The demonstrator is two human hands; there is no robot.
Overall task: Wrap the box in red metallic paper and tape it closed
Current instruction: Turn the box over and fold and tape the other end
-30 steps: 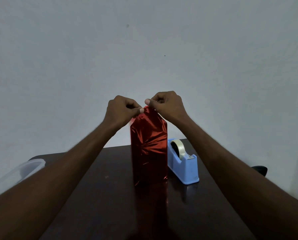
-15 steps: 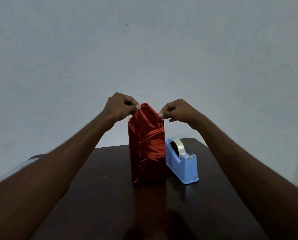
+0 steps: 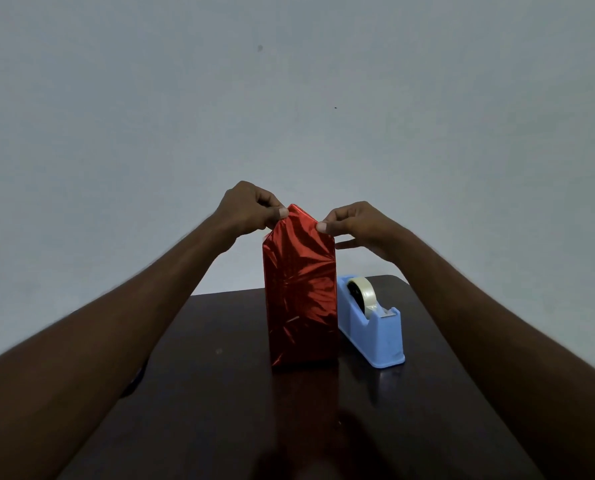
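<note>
Your forearms reach forward over the dark wooden table (image 3: 219, 410), which reflects the wrapping just in front of you. Farther out, the box in red metallic paper (image 3: 301, 299) stands upright on the table, and the blue tape dispenser (image 3: 372, 327) with its roll of clear tape (image 3: 361, 292) sits just beside it on the right. At the top of the box, your left hand (image 3: 247, 209) pinches the peaked paper's left edge between thumb and curled fingers, while your right hand (image 3: 358, 226) pinches its right edge. Beyond stands a plain grey wall (image 3: 289, 98).
</note>
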